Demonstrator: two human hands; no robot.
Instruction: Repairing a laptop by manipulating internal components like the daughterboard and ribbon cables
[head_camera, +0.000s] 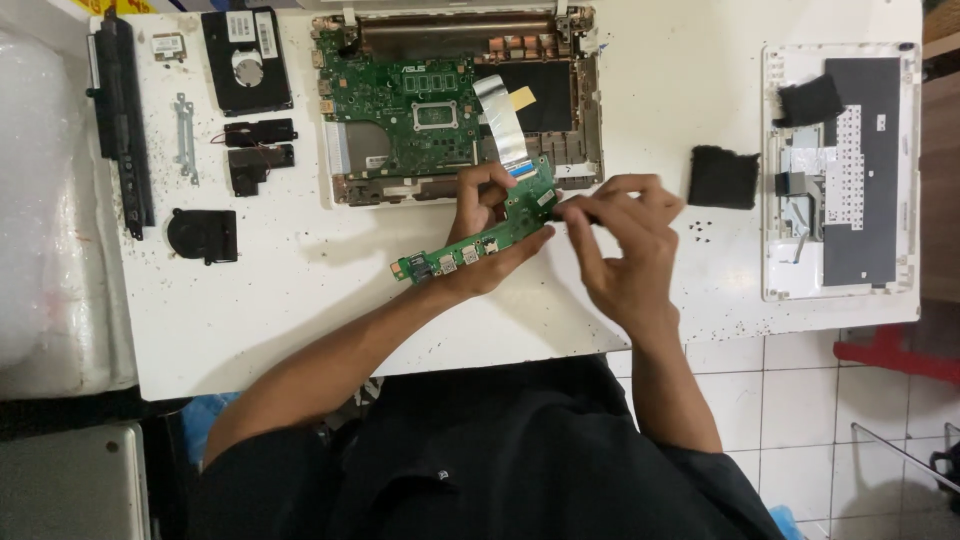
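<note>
My left hand (480, 235) holds a long narrow green circuit board (470, 245) with several ports along its lower edge, lifted just above the white table (300, 300). A white flat ribbon cable (500, 120) runs from the board's upper end to the opened laptop base (455, 100). My right hand (625, 245) pinches at the board's right end, its fingertips closed on a small dark piece I cannot make out. The laptop base shows a green motherboard (400, 100) and lies directly behind both hands.
At the left lie a long black battery (120, 120), a metal bracket (184, 135), a hard drive (246, 60), two black speakers (258, 150) and a round fan (202, 235). A black foam pad (723, 177) and an upturned keyboard cover (840, 170) sit to the right.
</note>
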